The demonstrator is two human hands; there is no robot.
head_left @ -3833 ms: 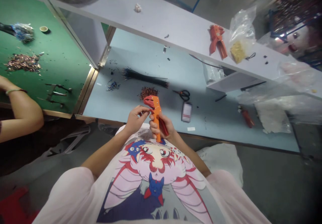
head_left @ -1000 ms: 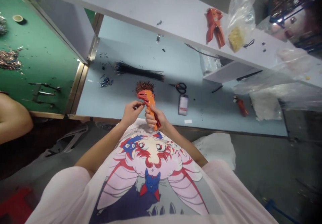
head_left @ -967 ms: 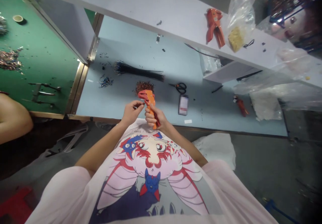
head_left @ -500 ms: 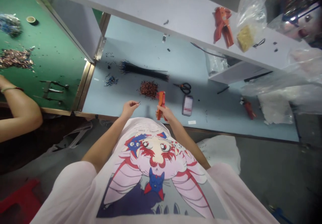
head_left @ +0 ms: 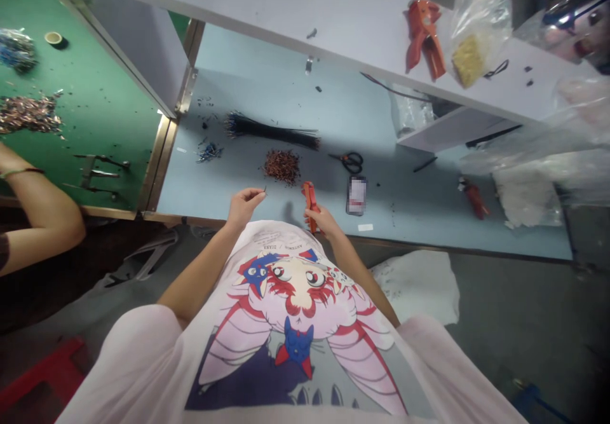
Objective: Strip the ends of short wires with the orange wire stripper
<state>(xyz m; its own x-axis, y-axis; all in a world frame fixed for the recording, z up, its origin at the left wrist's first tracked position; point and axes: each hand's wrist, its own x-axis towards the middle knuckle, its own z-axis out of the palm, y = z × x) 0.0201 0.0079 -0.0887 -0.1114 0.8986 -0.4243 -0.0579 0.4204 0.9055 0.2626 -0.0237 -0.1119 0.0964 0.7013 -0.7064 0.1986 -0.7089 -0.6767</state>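
Note:
My left hand (head_left: 244, 206) is closed in a pinch at the bench's front edge, with a tiny dark piece (head_left: 265, 190), like a short wire end, at its fingertips. To its right, my right hand (head_left: 325, 222) grips orange wire strippers (head_left: 311, 199), jaws pointing away from me. Just beyond both hands lies a heap of short copper-brown pieces (head_left: 282, 167). Behind that heap stretches a bundle of black wires (head_left: 271, 130). The wire strippers and the left hand's piece are apart.
Scissors (head_left: 351, 160) and a phone (head_left: 356, 195) lie right of my hands. Small blue-silver bits (head_left: 208, 151) lie left. A raised shelf (head_left: 295, 4) crosses the back, bearing another orange tool (head_left: 423, 36). A co-worker's arm (head_left: 45, 214) is at the green bench (head_left: 119, 81).
My right hand has drawn the wire strippers slightly right and toward me, turning them away from the heap. My left hand keeps its pinch nearly in place. The view has shifted a little.

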